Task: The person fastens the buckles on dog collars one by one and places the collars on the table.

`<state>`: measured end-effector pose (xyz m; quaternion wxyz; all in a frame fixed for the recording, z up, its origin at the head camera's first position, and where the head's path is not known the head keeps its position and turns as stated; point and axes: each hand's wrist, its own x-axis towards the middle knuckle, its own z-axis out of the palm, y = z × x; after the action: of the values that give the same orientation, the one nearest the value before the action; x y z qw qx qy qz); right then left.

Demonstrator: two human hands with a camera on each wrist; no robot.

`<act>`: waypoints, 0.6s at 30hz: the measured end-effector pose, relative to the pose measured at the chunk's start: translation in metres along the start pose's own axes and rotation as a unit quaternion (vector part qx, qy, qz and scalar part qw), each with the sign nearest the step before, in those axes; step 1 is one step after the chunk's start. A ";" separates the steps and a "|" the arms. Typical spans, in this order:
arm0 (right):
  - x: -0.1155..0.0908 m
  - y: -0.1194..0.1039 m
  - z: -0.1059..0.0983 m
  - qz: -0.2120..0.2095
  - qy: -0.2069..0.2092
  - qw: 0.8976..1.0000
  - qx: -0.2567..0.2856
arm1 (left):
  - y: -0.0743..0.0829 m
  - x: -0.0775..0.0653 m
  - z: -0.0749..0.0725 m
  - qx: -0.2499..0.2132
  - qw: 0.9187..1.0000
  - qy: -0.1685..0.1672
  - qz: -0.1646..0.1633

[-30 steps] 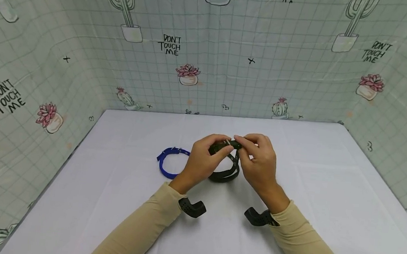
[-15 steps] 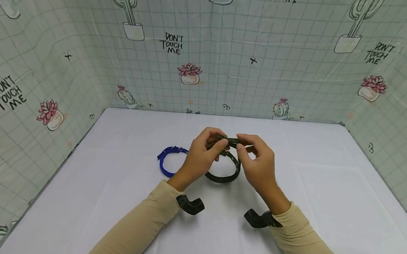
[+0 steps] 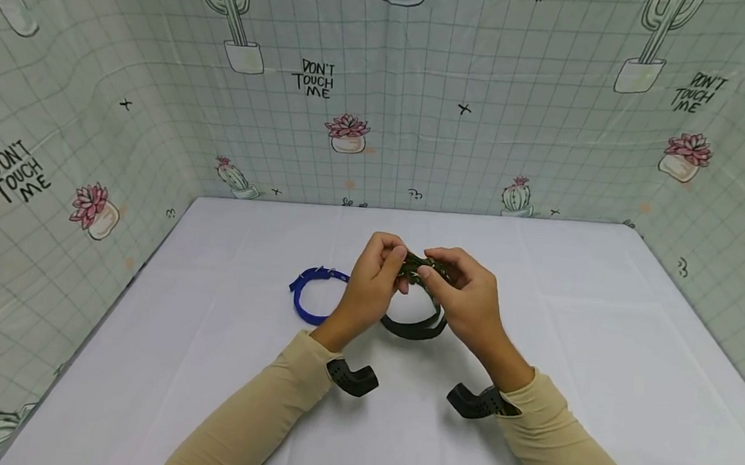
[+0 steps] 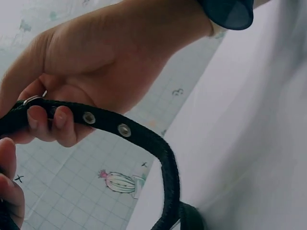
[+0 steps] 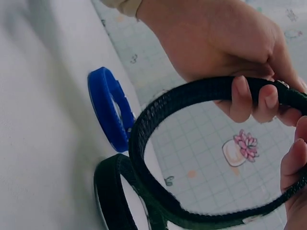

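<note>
Over the middle of the table, my left hand (image 3: 367,288) and right hand (image 3: 476,302) pinch a dark green pet collar (image 3: 418,264) between thumbs and fingers. The collar forms a loop that hangs from both hands, as the right wrist view shows. Metal eyelets (image 4: 124,130) dot its strap near the right hand's fingertips, and a metal ring (image 4: 33,100) sits beside them. The fingers hide much of the buckle part. Below the loop, a second dark collar (image 5: 111,196) lies on the table. A blue collar (image 3: 298,302) lies left of it, partly behind my left hand.
A white cloth covers the table (image 3: 250,385). Curtain walls (image 3: 415,64) with cactus prints stand at its back and sides. A black wrist device (image 3: 353,379) is on the left wrist, and another wrist device (image 3: 479,401) is on the right.
The fingers have shifted on the dark green collar, and its held part has turned and bunched between the hands. Both hands stay nearly in place. The blue collar has not moved.
</note>
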<state>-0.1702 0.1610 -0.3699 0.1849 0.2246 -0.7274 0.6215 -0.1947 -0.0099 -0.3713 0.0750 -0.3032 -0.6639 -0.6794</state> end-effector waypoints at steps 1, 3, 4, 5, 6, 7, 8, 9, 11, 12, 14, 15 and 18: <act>0.000 0.003 0.000 0.002 0.001 1.000 0.005 | 0.000 0.000 0.001 0.004 1.000 0.005 0.004; -0.001 0.003 0.000 0.011 0.004 1.000 0.009 | -0.001 -0.002 0.003 0.007 1.000 0.018 0.012; -0.001 0.002 0.000 0.015 0.006 1.000 0.010 | -0.001 -0.002 0.003 0.005 1.000 0.023 0.020; -0.001 0.001 0.001 0.019 0.008 1.000 0.010 | -0.002 -0.002 0.004 0.002 0.999 0.030 0.026; -0.001 0.001 0.001 0.022 0.009 1.000 0.010 | -0.002 -0.002 0.004 -0.003 0.999 0.038 0.031; -0.001 0.000 0.001 0.025 0.011 1.000 0.010 | -0.002 -0.002 0.004 -0.008 0.998 0.046 0.035; -0.001 0.000 0.002 0.028 0.012 0.999 0.013 | -0.003 -0.003 0.004 -0.013 0.998 0.053 0.039; -0.002 0.000 0.002 0.032 0.013 0.999 0.014 | -0.003 -0.002 0.003 -0.017 0.997 0.059 0.042; -0.003 -0.001 0.003 0.040 0.013 0.999 0.020 | -0.003 -0.003 0.002 -0.025 0.996 0.069 0.047; -0.003 -0.001 0.003 0.043 0.012 0.999 0.025 | -0.003 -0.003 0.002 -0.027 0.996 0.073 0.049; -0.004 0.000 0.004 0.047 0.010 0.998 0.033 | -0.003 -0.003 0.001 -0.031 0.995 0.076 0.052; -0.004 0.001 0.003 0.047 0.009 0.998 0.037 | -0.003 -0.003 0.001 -0.034 0.995 0.076 0.053; -0.002 0.002 0.003 0.046 0.010 0.998 0.047 | -0.003 -0.002 0.000 -0.050 0.995 0.072 0.053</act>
<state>-0.1694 0.1585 -0.3736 0.1531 0.1932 -0.7049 0.6650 -0.1945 -0.0105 -0.3746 0.1436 -0.2916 -0.6052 -0.7267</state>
